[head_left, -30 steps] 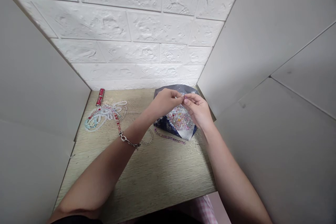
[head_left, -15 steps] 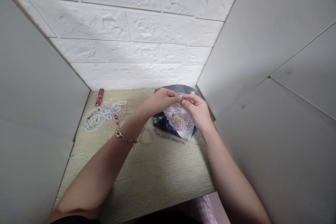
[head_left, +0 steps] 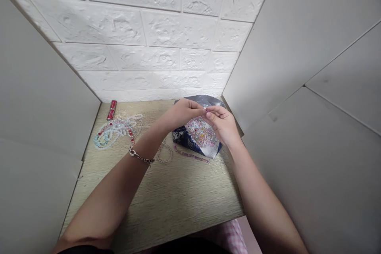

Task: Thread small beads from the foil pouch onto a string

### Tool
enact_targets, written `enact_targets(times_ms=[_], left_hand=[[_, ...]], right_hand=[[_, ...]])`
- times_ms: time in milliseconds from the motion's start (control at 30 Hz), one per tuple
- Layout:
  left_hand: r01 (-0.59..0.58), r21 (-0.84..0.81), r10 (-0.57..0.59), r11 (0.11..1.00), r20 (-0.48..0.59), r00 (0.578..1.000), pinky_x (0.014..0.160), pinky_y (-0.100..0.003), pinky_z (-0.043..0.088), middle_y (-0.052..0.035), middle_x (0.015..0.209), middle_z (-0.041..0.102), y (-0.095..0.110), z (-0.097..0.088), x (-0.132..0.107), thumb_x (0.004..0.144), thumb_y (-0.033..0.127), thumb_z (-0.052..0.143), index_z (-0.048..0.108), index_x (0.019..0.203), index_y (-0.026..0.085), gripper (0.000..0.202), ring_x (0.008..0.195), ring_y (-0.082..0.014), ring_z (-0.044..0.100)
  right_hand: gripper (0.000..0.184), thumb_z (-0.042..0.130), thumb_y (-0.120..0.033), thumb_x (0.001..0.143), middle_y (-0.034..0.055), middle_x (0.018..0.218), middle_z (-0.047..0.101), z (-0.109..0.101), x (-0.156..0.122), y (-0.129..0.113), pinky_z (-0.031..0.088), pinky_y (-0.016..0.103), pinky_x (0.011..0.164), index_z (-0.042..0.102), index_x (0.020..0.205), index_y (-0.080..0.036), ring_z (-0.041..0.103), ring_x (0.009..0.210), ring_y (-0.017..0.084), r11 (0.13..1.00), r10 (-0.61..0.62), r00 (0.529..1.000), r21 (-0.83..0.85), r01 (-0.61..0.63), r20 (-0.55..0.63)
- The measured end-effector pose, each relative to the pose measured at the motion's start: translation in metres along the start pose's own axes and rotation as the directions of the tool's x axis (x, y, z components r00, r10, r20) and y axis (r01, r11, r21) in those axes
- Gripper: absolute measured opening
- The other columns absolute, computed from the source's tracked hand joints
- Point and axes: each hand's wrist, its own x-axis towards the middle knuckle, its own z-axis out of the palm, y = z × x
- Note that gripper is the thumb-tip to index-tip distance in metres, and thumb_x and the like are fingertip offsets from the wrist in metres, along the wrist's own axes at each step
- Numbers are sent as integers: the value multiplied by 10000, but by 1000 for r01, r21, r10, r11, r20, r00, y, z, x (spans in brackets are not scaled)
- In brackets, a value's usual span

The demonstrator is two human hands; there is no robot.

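Note:
My left hand (head_left: 188, 113) and my right hand (head_left: 222, 125) meet fingertip to fingertip above an open bag of beads (head_left: 181, 137). Between the pinched tips shows a small purple bead (head_left: 207, 110), gripped by my right thumb and finger. Whatever my left fingers pinch is too small or hidden to make out. Inside the dark blue and silver bag lie loose mixed beads (head_left: 204, 133), pink, white and yellow among them. A strand of purple beads (head_left: 192, 155) rests on the table just in front of the bag, with thin clear thread (head_left: 220, 164) near its right end.
Left of the bag, beyond my forearm, lie several bead strands (head_left: 111, 135) in white, red and pale blue. Behind them is a red cylinder (head_left: 112, 110). A pale bead loop (head_left: 164, 154) lies beside my left wrist. White brick wall (head_left: 160, 59) and grey panels (head_left: 297, 127) enclose the table.
The hands keep nearly the same pinched pose over the bag. The whole view has shifted very slightly; the things on the table have stayed put.

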Motion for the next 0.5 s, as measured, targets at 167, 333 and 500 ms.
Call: enact_targets(times_ms=[167, 333, 500], left_hand=[[-4, 32, 4, 999, -10, 1000, 462, -235, 165, 30, 492, 344, 0, 0, 0, 673, 432, 504, 540, 574, 148, 303, 465, -56, 251], [-1, 41, 2, 999, -24, 1000, 459, -240, 151, 33, 478, 312, 1, 1, -1, 667, 429, 512, 485, 523, 151, 315, 459, -55, 229], [-9, 36, 11, 999, -32, 999, 450, -239, 140, 29, 474, 296, 1, 1, -1, 672, 411, 511, 475, 508, 150, 310, 459, -55, 221]], right_hand=[[211, 711, -284, 568, -34, 708, 620, 0, 0, 0, 497, 304, 754, 592, 731, -225, 587, 695, 106, 1000, 0, 1000, -18, 0, -5], [229, 717, -292, 555, -29, 701, 614, 1, 0, 0, 498, 307, 748, 592, 733, -220, 582, 694, 111, 1000, 7, 1000, -19, -7, -12], [209, 715, -273, 564, -30, 701, 614, 1, 0, 1, 497, 286, 727, 603, 733, -219, 579, 678, 104, 1000, 3, 1000, -11, -3, 0]])
